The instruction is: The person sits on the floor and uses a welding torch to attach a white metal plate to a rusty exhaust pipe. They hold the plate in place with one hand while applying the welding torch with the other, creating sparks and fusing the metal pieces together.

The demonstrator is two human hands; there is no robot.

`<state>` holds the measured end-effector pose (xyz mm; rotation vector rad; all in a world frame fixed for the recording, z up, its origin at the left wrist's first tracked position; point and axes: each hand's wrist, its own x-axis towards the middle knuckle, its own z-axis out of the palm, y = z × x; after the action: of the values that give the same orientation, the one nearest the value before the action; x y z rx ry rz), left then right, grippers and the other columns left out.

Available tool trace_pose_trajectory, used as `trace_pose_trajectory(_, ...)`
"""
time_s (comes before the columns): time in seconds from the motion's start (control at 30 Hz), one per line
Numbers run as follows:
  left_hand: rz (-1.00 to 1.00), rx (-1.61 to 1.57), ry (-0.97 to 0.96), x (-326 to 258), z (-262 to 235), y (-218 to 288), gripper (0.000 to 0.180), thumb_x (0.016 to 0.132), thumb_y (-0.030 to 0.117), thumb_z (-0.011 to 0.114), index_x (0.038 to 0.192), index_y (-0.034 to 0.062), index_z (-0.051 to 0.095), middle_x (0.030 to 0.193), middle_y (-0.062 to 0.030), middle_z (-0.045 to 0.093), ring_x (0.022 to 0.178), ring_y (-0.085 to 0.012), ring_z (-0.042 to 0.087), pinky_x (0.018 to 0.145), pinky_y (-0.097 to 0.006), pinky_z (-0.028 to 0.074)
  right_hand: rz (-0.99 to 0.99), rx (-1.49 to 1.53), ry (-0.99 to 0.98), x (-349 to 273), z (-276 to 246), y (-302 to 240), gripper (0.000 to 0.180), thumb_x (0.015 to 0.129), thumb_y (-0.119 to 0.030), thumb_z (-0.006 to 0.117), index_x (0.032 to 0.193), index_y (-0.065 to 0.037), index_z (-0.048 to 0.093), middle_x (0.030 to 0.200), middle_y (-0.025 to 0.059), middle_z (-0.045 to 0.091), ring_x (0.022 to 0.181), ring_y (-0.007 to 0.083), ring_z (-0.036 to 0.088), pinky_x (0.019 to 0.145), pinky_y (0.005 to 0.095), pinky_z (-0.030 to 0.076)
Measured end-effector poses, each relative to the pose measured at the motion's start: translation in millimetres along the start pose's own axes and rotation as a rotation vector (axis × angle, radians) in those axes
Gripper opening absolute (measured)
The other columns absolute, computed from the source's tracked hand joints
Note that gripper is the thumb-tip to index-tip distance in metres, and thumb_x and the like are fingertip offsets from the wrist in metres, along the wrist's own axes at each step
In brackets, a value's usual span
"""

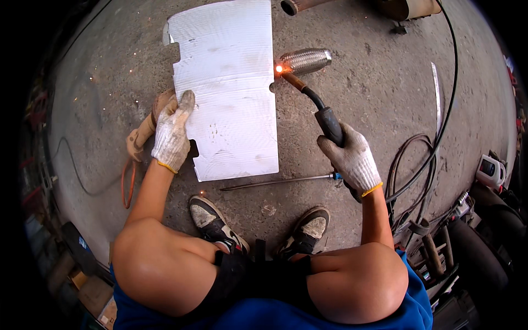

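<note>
My left hand (172, 132), in a white knit glove, grips the left edge of a white cardboard sheet (231, 121), thumb on top. My right hand (352, 159), gloved alike, is wrapped round the dark handle of a welding torch (330, 125). The torch's copper-coloured nozzle points up and left to a bright glowing spot (279, 69) just past the sheet's right edge. That glow sits at the near end of a braided metal flex pipe (308, 60). The sheet covers whatever lies left of it. A rusty pipe with a flange (142, 135) shows beside my left hand.
A long thin screwdriver-like rod (280, 182) lies before my shoes (212, 220). Black cable (448, 93) and coiled hose (404, 165) run along the right, near a metal strip (437, 93) and a white jug (490, 171). Another pipe (300, 5) lies at the far edge. Sparks scatter left.
</note>
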<state>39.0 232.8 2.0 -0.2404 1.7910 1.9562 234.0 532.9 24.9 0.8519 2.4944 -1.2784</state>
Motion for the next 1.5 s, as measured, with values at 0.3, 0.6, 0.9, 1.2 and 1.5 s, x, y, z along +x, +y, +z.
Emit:
trace_pose_trajectory(0.3, -0.017, 0.004, 0.062, -4, 4, 4, 0.052, 0.099, 0.031, 0.071, 0.136, -0.0031, 0.057, 0.122, -0.0146, 0.068, 0.106, -0.0216, 0.069, 0.090, -0.036, 0.060, 0.092, 0.042, -0.028, -3, -2, -7, 0.044, 0.087, -0.032, 0.072, 0.111, 0.004, 0.065, 0.089, 0.0247, 0.069, 0.083, 0.0362, 0.070, 0.079, 0.0434, 0.054)
trace_pose_trajectory(0.6, -0.061, -0.044, 0.068, -8, 9, 2, 0.049, 0.099, 0.029, 0.071, 0.136, -0.0016, 0.058, 0.120, -0.0122, 0.068, 0.108, -0.0209, 0.068, 0.091, -0.035, 0.058, 0.057, 0.012, -0.042, 3, 4, -10, 0.043, 0.088, -0.033, 0.072, 0.107, 0.005, 0.064, 0.087, 0.0250, 0.069, 0.082, 0.0363, 0.070, 0.077, 0.0437, 0.054)
trace_pose_trajectory(0.9, -0.079, 0.042, -0.025, -12, 18, -7, 0.042, 0.101, 0.027, 0.069, 0.130, -0.0017, 0.062, 0.119, -0.0095, 0.069, 0.105, -0.0157, 0.065, 0.093, -0.031, 0.053, 0.048, -0.011, -0.035, 7, 9, 0, 0.038, 0.090, -0.032, 0.072, 0.108, 0.001, 0.064, 0.073, 0.0031, 0.059, 0.063, 0.0115, 0.058, 0.058, 0.0310, 0.049)
trace_pose_trajectory(1.2, -0.095, 0.086, -0.121, -14, 19, -11, 0.051, 0.100, 0.031, 0.070, 0.135, -0.0042, 0.057, 0.123, -0.0128, 0.067, 0.110, -0.0187, 0.065, 0.097, -0.033, 0.052, 0.060, 0.033, -0.054, 5, 7, -10, 0.044, 0.090, -0.034, 0.071, 0.109, 0.005, 0.064, 0.088, 0.0252, 0.070, 0.084, 0.0364, 0.072, 0.078, 0.0441, 0.055)
trace_pose_trajectory(1.5, -0.098, 0.106, -0.114, -13, 17, -13, 0.052, 0.100, 0.033, 0.070, 0.133, -0.0053, 0.057, 0.120, -0.0133, 0.068, 0.108, -0.0188, 0.066, 0.094, -0.033, 0.054, 0.069, 0.026, -0.069, 6, 7, -10, 0.044, 0.091, -0.034, 0.070, 0.109, 0.006, 0.063, 0.089, 0.0246, 0.071, 0.084, 0.0358, 0.071, 0.079, 0.0441, 0.055)
